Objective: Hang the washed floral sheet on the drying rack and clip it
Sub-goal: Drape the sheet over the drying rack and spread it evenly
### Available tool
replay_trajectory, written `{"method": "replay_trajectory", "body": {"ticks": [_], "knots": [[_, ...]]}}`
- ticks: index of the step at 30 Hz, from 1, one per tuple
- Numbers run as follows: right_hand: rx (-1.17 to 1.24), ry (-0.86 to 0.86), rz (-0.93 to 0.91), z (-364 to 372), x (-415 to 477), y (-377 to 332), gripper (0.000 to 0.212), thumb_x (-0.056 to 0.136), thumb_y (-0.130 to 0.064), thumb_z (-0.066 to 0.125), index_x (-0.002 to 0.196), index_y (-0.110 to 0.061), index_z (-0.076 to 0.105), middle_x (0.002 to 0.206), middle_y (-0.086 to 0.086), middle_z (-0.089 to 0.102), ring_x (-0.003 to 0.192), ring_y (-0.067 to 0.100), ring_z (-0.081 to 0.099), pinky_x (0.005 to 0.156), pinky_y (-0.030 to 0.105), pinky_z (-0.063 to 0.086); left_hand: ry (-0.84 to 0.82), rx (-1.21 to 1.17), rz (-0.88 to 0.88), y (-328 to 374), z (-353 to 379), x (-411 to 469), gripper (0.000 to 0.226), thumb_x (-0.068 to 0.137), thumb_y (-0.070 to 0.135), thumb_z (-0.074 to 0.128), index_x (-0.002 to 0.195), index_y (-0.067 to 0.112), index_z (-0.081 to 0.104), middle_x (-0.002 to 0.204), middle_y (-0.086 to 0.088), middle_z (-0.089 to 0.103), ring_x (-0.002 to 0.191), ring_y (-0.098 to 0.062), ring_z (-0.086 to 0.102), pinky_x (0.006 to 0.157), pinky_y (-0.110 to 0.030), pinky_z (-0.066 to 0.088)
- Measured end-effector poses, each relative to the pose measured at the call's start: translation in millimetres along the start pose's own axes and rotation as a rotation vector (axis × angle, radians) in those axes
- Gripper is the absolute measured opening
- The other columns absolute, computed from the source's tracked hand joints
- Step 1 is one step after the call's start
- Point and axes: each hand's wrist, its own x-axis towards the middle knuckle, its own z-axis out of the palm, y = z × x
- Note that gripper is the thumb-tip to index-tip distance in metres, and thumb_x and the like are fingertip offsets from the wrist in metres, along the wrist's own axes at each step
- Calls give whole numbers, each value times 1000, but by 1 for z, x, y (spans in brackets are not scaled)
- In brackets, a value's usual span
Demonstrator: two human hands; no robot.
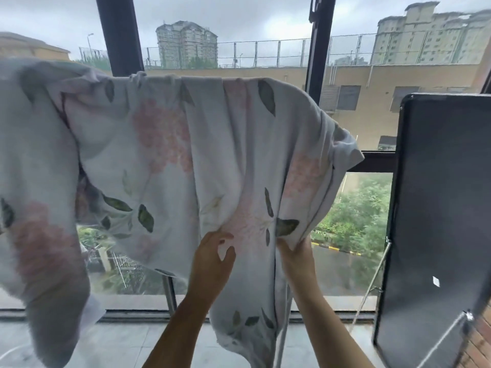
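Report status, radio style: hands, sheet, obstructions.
Left hand open, touching floral sheet. Right hand gripping its lower fold. Sheet draped up high, no clip seen. Black panel close right.

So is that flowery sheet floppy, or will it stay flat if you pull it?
Probably floppy: the sheet drapes in soft folds and bunches where the right hand pinches it. It likely feels heavy for cloth, since it's washed and its lower end hangs down limp. It could slide off when tugged, as no clips show on it.
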Motion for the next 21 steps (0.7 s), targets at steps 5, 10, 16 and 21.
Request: {"method": "replay_trajectory", "body": {"ticks": [5, 10, 16, 21], "knots": [[-45, 22, 34, 40, -40, 7, 40, 83, -5, 60, 114, -21, 41, 96, -23, 45, 90, 8, 42, 80, 13, 32, 29, -56, -37, -29, -44, -19, 16, 81, 25, 60, 90, 37, 57, 99, 5, 65, 90, -9, 63, 75, -30, 54], [-336, 27, 85, 112, -88, 22, 57, 73, -49, 48, 126, -36, 37, 124, -4, 54, 112, 23, 56, 92, 44, 48, 40, 7, -61, -75, -118, -33, 28, 81, 11, 62, 89, 37, 56, 94, 12, 64, 90, 3, 59, 74, -18, 49], [111, -96, 37, 227, -151, -34, 47, 86, 13, 50, 120, -19, 46, 119, 5, 54, 103, 20, 54, 71, 9, 42, 35, 70, -57, -113, -246, -27, 16, 79, 23, 53, 89, 27, 65, 89, 5, 68, 76, -8, 63, 68, -28, 52], [212, -226, -186, 303, -156, -118, 42, 87, 7, 51, 116, -24, 53, 110, -7, 60, 103, 5, 58, 80, 11, 44, 102, 202, 104, -115, -334, 21, 14, 84, 19, 56, 93, 15, 67, 98, 6, 62, 79, -11, 62, 70, -20, 50]]}}
